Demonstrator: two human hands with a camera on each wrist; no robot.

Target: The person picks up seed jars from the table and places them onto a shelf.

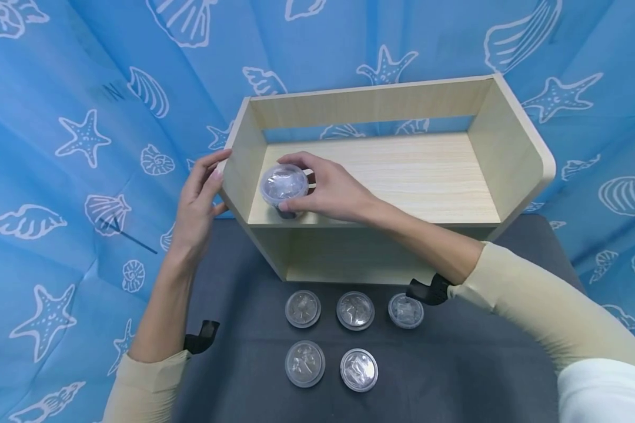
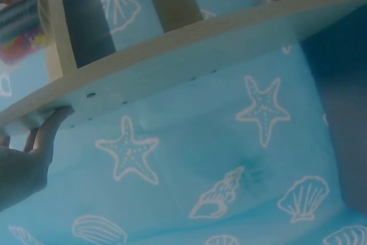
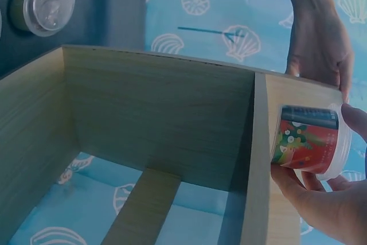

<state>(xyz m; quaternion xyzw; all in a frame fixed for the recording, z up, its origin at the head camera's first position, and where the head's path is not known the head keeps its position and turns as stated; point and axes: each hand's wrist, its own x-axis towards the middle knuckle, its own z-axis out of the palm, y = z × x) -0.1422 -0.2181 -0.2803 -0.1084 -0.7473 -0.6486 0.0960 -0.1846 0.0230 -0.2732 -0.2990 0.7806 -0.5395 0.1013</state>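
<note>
— See that white sleeve (image 1: 603, 390), nearest, below and right of the shelf (image 1: 518, 141)?
— Yes. Follow up to the right hand (image 1: 330, 185): curled round a lidded tub (image 1: 284, 183), thumb on the near side.
— And where to look for that tub?
— At the shelf's upper board (image 1: 402, 170), by the left end, near the front edge. Cannot tell whether touching.
— Likely to go wrong how?
— Could tip on that edge, if set down too far forward; could knock the left panel (image 1: 246, 161), if swung sideways; could slip, if gripped loosely.
— And posed how?
— Reaching slantwise across the shelf's front with the right arm. With the left hand (image 1: 196, 194), touching the left panel, fingers mostly straight, slightly spread, perhaps to steady. Also, five more tubs (image 1: 303, 308) in front of the shelf.
</note>
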